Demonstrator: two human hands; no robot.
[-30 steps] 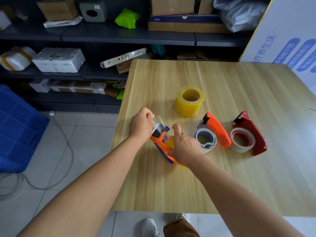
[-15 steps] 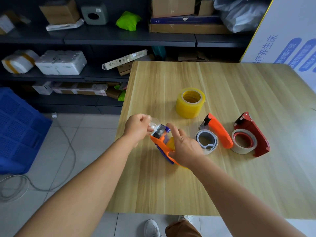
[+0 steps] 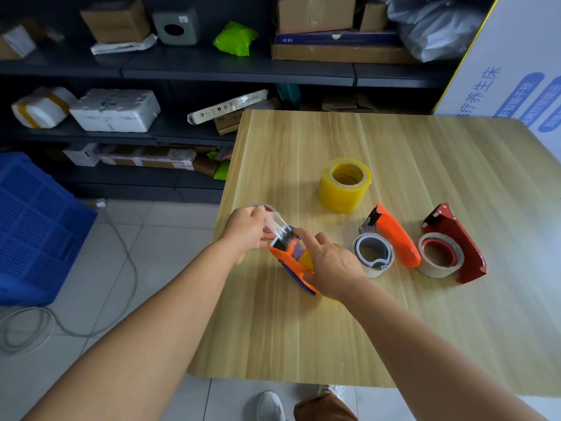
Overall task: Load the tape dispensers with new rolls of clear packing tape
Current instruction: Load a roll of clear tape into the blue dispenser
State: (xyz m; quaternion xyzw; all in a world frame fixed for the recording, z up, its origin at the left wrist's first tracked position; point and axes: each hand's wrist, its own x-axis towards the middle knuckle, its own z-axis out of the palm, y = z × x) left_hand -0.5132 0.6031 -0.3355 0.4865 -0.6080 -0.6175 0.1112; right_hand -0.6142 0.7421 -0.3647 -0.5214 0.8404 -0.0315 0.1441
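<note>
**Threading the tape end**

At the desk's (image 3: 455,329) left edge, the left hand (image 3: 247,230) pinches the clear tape end (image 3: 277,223) drawn from the dispenser (image 3: 293,261). The right hand (image 3: 329,262) steadies it, fingers curled round the body, forefinger extended. Best pull straight over the blade. Little room leftward; a spare roll (image 3: 344,183) stands behind.
</note>
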